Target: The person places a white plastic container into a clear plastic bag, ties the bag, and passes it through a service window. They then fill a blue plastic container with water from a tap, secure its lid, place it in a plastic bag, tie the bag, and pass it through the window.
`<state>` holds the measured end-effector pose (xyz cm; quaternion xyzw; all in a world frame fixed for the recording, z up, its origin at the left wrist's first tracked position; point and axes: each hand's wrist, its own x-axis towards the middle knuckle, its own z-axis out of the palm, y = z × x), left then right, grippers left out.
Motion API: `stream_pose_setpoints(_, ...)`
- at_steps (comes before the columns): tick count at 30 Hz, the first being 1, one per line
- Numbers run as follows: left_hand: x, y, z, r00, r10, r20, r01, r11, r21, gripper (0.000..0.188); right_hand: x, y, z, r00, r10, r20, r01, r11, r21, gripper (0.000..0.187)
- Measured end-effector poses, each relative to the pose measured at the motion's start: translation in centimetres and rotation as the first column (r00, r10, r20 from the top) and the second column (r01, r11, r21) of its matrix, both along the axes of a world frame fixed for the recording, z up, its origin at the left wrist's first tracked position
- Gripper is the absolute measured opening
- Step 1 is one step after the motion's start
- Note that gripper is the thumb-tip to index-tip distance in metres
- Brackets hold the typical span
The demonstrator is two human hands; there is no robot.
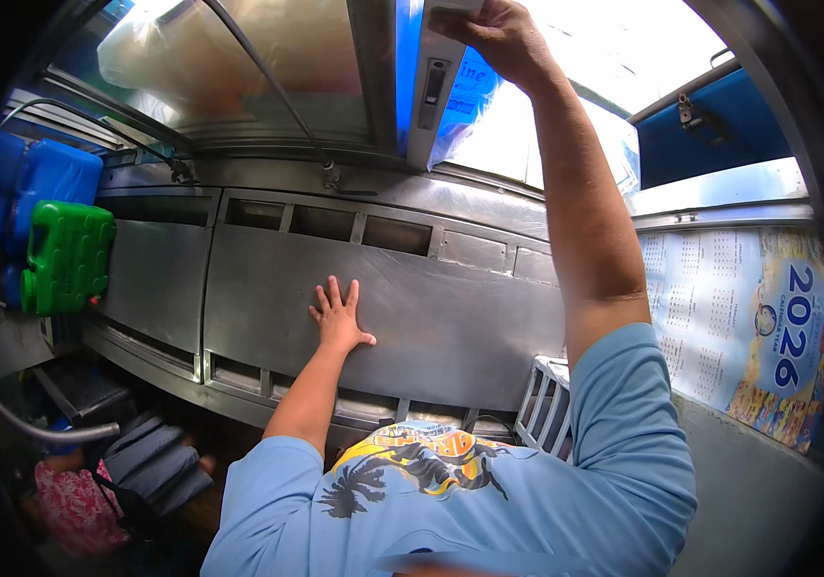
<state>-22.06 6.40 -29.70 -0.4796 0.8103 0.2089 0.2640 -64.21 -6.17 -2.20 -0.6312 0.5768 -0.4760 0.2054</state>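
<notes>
My left hand [340, 319] lies flat on a grey metal panel [460, 322], its fingers spread and nothing in them. The panel has a row of rectangular slots along its far edge. My right arm reaches far up, and my right hand [503, 43] is closed round the upper part of an upright window frame [429, 111]. A dark latch is set into that frame, below the hand. The fingertips of my right hand are partly hidden behind the frame. Beside the frame is a blue container [470, 96] in clear plastic.
Green [68, 258] and blue jerrycans [56, 188] stand at the left. A thin metal rod [273, 82] slants down to the panel's far ledge. A calendar poster [720, 327] hangs on the right wall, near a white rack [542, 409]. Lower left is a pink patterned cloth [75, 505].
</notes>
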Motion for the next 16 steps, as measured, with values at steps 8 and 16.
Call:
stream_pose_setpoints(8, 1.5, -0.6, 0.5, 0.995, -0.027, -0.098, 0.031, 0.999, 0.044, 0.127, -5.1, 6.3, 0.9, 0.999, -0.037, 0.007, 0.037, 0.996, 0.086, 0.066)
stream_pose_setpoints(16, 11.5, 2.0, -0.8, 0.950, -0.130, -0.283, 0.091, 0.985, -0.145, 0.106, 0.3, 25.0, 12.1, 0.679, -0.733, -0.039, 0.611, 0.594, -0.523, 0.037)
